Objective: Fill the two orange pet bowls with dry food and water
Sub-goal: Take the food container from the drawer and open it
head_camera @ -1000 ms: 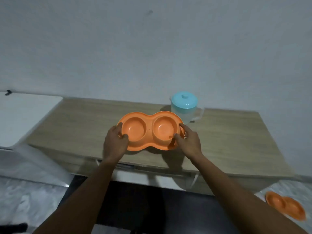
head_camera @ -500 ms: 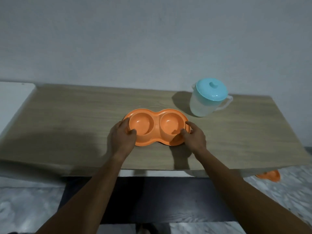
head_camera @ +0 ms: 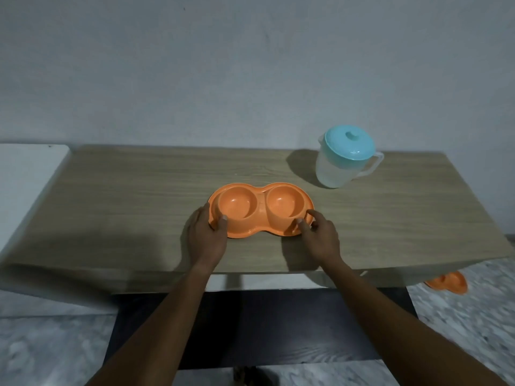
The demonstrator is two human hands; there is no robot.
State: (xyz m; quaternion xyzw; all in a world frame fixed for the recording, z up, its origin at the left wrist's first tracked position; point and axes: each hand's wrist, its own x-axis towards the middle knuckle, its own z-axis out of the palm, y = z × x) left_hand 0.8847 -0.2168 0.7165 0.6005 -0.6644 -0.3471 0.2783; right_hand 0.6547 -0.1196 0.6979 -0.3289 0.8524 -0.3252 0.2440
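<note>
An orange double pet bowl (head_camera: 260, 208) rests flat on the wooden table (head_camera: 125, 201), both cups empty. My left hand (head_camera: 207, 236) grips its left rim with the thumb over the edge. At the right rim, my right hand (head_camera: 320, 236) pinches the edge with thumb and fingers. A clear plastic jug with a light blue lid (head_camera: 344, 160) stands behind and to the right of the bowl, apart from it. A second orange double bowl (head_camera: 448, 282) lies on the floor at the right, partly hidden by the table edge.
A grey wall runs right behind the table. A white surface (head_camera: 25, 185) adjoins the table's left end. Below the table front is a dark panel (head_camera: 250, 324) and a marbled floor (head_camera: 459, 316).
The bowl has come down from a tilted hold onto the table top, and both hands stay on its rims. The view has moved closer and over the table.
</note>
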